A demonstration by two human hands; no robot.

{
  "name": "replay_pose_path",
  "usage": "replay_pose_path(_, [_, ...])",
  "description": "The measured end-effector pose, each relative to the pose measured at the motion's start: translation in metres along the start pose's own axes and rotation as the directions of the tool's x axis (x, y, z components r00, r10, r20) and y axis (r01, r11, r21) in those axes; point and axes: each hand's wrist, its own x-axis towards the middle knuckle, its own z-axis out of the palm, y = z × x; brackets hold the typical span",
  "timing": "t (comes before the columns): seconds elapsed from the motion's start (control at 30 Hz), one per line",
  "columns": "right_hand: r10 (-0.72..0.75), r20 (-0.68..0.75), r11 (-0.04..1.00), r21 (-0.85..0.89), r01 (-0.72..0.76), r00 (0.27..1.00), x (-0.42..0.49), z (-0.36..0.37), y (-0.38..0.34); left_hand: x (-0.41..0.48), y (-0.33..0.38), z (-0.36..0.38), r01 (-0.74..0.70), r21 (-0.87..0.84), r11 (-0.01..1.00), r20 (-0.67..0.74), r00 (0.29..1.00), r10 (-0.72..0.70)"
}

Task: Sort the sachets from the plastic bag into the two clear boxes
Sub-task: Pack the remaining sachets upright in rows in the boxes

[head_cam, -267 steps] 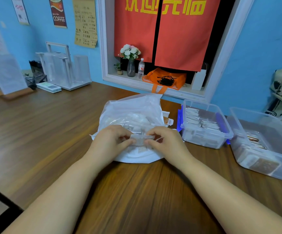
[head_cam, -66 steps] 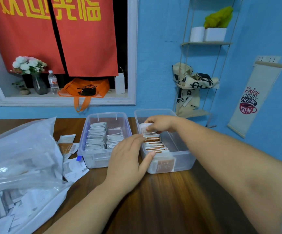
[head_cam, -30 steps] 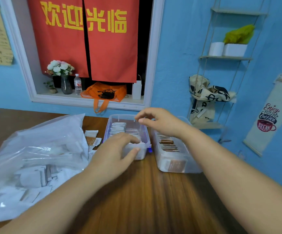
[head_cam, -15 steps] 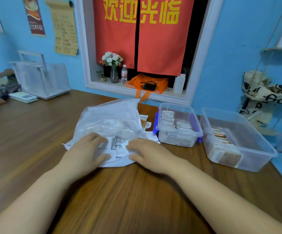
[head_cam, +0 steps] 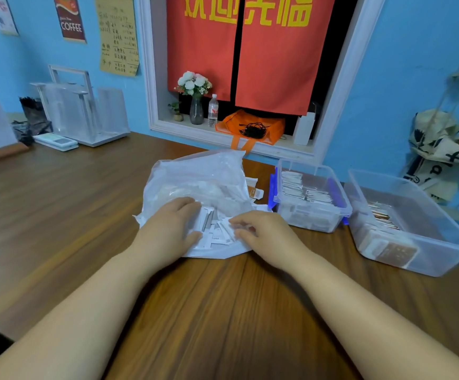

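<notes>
At the plastic bag (head_cam: pixel 195 176) mouth, our left hand (head_cam: pixel 168 231) lies flat, right hand (head_cam: pixel 264 237) fingers (head_cam: pixel 240 223) half-curled (grip unclear); light, slippery-looking sachets (head_cam: pixel 217 230) want pinching edgewise.

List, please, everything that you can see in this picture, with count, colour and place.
plastic bag: one, translucent white, table centre.
sachets: many, white, at the bag's near end.
loose sachets: few, white and brown, between bag and boxes.
blue-clipped box: one, clear, right of the bag, rows of sachets inside.
end box: one, clear, far right, brown sachets inside.
table: one, brown wood.
curtain: one, red, yellow characters, window.
flowers: one bunch, white, window sill.
bottle: one, clear, beside the flowers.
orange bag: one, sill.
left hand: one, resting on the bag, fingers relaxed.
right hand: one, fingertips on sachets; grip unclear.
</notes>
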Motion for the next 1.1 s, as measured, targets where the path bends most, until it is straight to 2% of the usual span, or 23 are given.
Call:
replay_pose_path(0.1, [0.024,0.044,0.996,-0.086,-0.02,0.999,0.007,0.006,-0.002,0.003,0.0,0.004,0.003,0.052,0.999,0.04,0.999,-0.005])
replay_pose_path(0.23, [0.065,0.072,0.993,-0.105,-0.057,0.995,0.014,0.007,-0.008,0.004,0.001,0.001,-0.037,0.052,0.998,-0.034,0.999,0.039])
replay_pose_path(0.4, [0.097,0.02,0.991,-0.098,-0.095,0.995,0.014,0.008,-0.011,0.003,0.002,-0.005,-0.042,-0.01,0.999,-0.149,0.988,0.04])
replay_pose_path(0.57, [0.046,-0.043,0.989,-0.141,-0.052,0.998,0.009,0.006,-0.005,-0.001,0.0,-0.008,-0.041,-0.072,0.997,-0.092,0.995,0.034])
replay_pose_path(0.8, [0.032,-0.076,0.999,0.027,-0.03,0.997,0.005,0.001,0.005,0.001,0.003,-0.013,0.064,-0.21,0.976,-0.171,0.98,-0.101])
replay_pose_path(0.9, [0.053,-0.111,0.992,0.119,-0.04,0.992,0.002,0.0,0.006,0.001,0.002,-0.013,0.07,-0.243,0.967,-0.205,0.971,-0.122])
replay_pose_path(1.1, [0.05,-0.201,0.983,0.182,-0.012,0.978,0.003,0.002,0.005,0.001,-0.001,-0.015,0.044,-0.289,0.956,-0.24,0.964,-0.117])
